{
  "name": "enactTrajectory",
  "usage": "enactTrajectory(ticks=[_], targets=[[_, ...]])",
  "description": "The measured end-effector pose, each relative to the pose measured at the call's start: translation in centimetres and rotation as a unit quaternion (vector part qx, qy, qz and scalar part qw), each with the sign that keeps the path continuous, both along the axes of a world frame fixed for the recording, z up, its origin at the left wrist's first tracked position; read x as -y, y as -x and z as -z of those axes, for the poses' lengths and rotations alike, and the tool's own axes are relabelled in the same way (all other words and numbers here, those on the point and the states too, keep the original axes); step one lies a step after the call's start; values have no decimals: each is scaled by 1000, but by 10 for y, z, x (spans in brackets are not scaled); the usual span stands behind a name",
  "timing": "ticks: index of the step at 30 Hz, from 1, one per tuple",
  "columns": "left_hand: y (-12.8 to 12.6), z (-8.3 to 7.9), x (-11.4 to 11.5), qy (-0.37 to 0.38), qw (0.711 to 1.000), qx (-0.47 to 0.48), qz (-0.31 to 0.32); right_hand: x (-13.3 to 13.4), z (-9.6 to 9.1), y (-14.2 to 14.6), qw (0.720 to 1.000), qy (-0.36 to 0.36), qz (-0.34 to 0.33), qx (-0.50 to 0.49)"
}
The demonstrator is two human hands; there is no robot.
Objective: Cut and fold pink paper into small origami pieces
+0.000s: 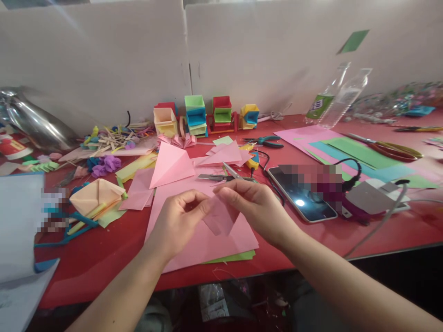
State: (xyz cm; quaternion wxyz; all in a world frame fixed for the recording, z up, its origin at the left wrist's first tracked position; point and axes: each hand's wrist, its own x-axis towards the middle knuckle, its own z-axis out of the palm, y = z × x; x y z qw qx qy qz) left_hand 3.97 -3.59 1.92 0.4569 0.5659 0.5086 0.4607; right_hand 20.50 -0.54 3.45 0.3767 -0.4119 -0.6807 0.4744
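Observation:
Both hands pinch a small folded piece of pink paper [219, 216] just above a large pink sheet [207, 240] on the red table [104, 249]. My left hand [178, 221] grips its left edge with curled fingers. My right hand [252, 205] holds its top right edge between thumb and fingers. A green sheet [238, 256] peeks out under the pink sheet. Behind the hands lie a folded pink triangle [169, 163] and a utility knife [218, 177].
A phone [301, 193] lies right of my hands, with cables and a grey device [374, 196]. Paper boxes [195, 115] stand at the back by the white wall. Scissors [268, 140], a plastic bottle [325, 99], coloured sheets [346, 150] and paper flowers [104, 164] lie around.

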Motion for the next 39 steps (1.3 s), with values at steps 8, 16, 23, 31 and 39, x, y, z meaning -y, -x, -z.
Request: enactTrajectory(ticks=[8, 16, 23, 31, 39], targets=[[-10, 14, -4, 45, 961, 242, -128, 0, 8, 4, 996, 45, -15, -77], [-29, 15, 6, 131, 912, 382, -66, 5, 10, 5, 998, -42, -3, -48], [-15, 12, 0, 110, 960, 259, -13, 0, 6, -1, 997, -27, 12, -73], [-14, 15, -1, 69, 973, 210, -63, 0, 9, 1, 995, 22, 7, -97], [-12, 10, 1, 89, 978, 190, -8, -2, 4, -2, 986, 97, -18, -132]])
